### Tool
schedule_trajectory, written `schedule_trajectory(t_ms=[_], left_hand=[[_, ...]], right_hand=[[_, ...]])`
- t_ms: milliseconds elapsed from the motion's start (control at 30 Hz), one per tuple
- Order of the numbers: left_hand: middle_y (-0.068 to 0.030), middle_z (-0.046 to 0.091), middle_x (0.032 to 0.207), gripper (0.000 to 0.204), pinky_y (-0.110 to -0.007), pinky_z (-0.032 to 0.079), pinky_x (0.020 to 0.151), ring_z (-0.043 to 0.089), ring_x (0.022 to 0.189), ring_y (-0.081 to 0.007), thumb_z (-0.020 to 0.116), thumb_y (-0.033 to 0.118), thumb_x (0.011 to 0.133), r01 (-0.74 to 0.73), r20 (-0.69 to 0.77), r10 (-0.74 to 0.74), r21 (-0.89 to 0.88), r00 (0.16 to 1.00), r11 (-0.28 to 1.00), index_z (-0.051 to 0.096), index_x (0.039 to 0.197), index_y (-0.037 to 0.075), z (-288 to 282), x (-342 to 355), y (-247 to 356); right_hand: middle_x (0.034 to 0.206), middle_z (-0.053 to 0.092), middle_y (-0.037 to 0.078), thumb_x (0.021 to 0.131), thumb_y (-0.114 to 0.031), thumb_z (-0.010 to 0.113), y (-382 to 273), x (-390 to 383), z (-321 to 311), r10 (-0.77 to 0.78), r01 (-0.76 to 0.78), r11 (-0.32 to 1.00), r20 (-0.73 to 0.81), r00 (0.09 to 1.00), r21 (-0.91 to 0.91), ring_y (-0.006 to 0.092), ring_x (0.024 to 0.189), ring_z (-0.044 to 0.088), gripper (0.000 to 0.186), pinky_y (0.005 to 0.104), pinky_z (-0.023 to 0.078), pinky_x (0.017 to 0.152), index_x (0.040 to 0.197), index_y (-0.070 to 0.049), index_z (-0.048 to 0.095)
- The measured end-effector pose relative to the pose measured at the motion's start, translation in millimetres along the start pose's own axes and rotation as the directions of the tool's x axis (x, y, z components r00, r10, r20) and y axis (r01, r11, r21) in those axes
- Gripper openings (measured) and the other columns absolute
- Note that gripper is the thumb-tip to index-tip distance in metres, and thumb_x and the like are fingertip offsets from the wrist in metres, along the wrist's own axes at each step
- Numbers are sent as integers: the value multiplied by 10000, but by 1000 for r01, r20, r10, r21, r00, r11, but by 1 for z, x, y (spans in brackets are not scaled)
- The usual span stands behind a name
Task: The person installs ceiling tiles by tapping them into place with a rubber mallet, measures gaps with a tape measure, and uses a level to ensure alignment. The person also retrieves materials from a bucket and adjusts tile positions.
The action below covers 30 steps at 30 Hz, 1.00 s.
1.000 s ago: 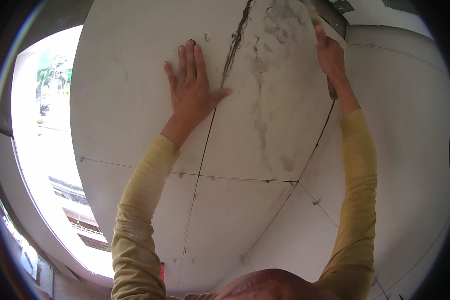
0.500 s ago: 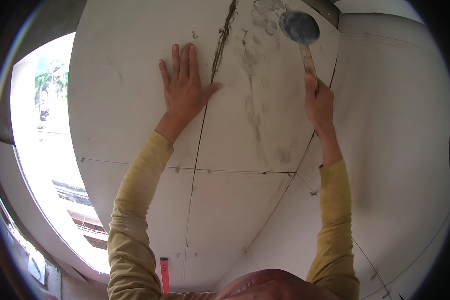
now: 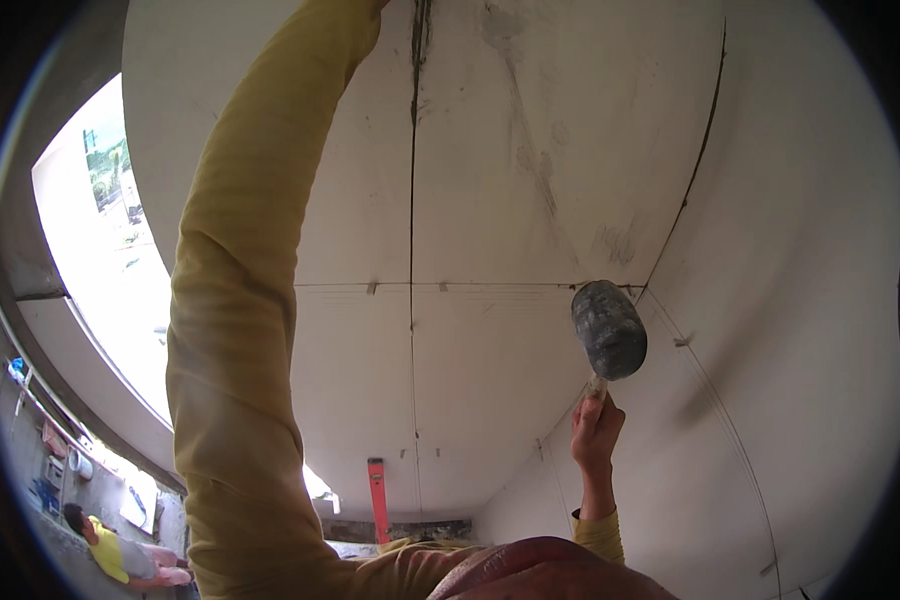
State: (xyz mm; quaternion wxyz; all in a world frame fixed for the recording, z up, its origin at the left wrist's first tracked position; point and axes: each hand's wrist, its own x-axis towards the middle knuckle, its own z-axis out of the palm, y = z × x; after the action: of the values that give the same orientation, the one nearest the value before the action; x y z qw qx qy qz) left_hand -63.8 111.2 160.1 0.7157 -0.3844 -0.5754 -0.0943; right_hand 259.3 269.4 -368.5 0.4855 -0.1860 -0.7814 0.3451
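My right hand [image 3: 597, 430] is closed round the short visible length of a mallet's handle. The mallet [image 3: 610, 330] has a thick, scuffed dark grey head, which shows above my fist in front of the pale panels. My left arm [image 3: 245, 270], in a yellow sleeve, stretches up past the top edge; a sliver of skin at the wrist shows there, and the hand itself is out of the picture. Behind both arms spread large off-white panels [image 3: 490, 380] with dark smudges and straight joints between them. A dark, rough-filled joint [image 3: 415, 120] runs down from the top.
A red spirit level [image 3: 378, 500] stands beyond my left arm, low in the middle. At the left is a bright opening [image 3: 110, 220] with greenery outside. Another person in a yellow top [image 3: 115, 555] is at the lower left, near a white bucket [image 3: 80, 463].
My left hand has gone from lying flat on the panel up past the top edge. My right hand has come down with the mallet, and the view has shifted.
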Motion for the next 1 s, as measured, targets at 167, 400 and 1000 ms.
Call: schedule_trajectory(t_ms=[167,400,1000], left_hand=[[-247,671,1261,320,-396,524,1040,640,1197,-365,540,37,906,-13,-222,9,-17,975,1000,647,1185,-78,22,-49,19],[-184,653,1269,350,-387,541,958,612,1164,-336,607,63,924,-20,-155,-2,-136,988,991,633,1257,-40,-11,-154,69],[-110,743,945,228,-308,621,689,724,805,-176,766,103,889,476,667,-22,507,-745,-718,750,1061,-45,-300,-805,404]], right_hand=[[526,493,37,1007,-720,389,29,-26,-1,83,-84,996,22,996,33,176,454,541,739,340,400,445,789,-28,529],[530,499,68,990,-746,383,49,-55,11,158,-158,987,82,984,0,223,462,559,775,376,416,460,770,-18,533],[546,398,7,992,-759,387,75,-172,-7,698,-741,665,273,662,93,95,424,412,739,250,336,358,763,-58,427]])
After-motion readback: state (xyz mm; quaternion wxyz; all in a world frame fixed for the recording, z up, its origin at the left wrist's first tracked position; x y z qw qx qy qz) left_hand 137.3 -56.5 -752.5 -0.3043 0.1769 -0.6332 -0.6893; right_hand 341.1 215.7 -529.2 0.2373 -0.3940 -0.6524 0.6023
